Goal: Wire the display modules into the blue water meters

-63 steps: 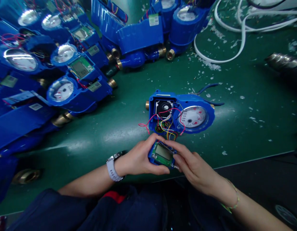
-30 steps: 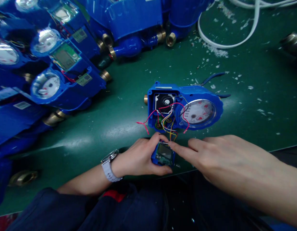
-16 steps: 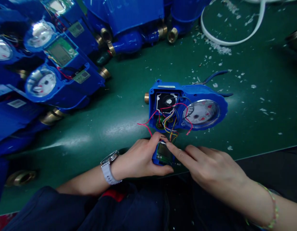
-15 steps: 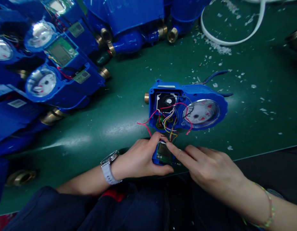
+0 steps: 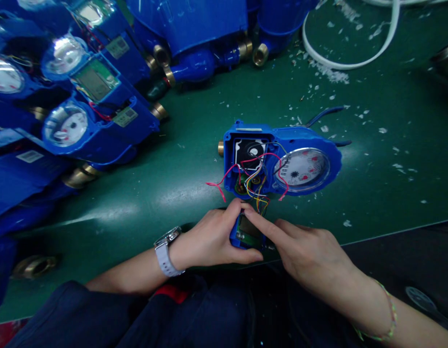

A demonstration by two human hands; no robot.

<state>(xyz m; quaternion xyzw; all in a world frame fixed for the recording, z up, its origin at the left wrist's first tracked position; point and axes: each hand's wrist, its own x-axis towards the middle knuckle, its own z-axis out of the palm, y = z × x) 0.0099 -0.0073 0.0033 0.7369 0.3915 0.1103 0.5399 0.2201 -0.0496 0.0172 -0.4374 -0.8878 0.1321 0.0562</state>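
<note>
My left hand (image 5: 218,239) grips a small blue display module (image 5: 248,240) with a green circuit board and a grey screen, its thumb along the near side and its index finger bent over the far edge. My right hand (image 5: 311,253) lies against the module's right side. Its index fingertip presses on the far edge beside my left index finger; its thumb is hidden. Thin coloured wires (image 5: 261,195) run from the module into the open housing of a blue water meter (image 5: 282,135), which lies just beyond. Loose red wire ends (image 5: 218,186) stick out to its left.
Several blue water meters (image 5: 118,133) with brass fittings crowd the left and far side of the green table (image 5: 187,159). A white strap (image 5: 340,63) loops at the far right, near scattered white flakes (image 5: 362,113). The table's near edge (image 5: 391,233) runs by my right hand.
My right index fingertip has slid slightly left along the module's far edge, and the right wrist has shifted a little left. My left hand keeps its hold.
</note>
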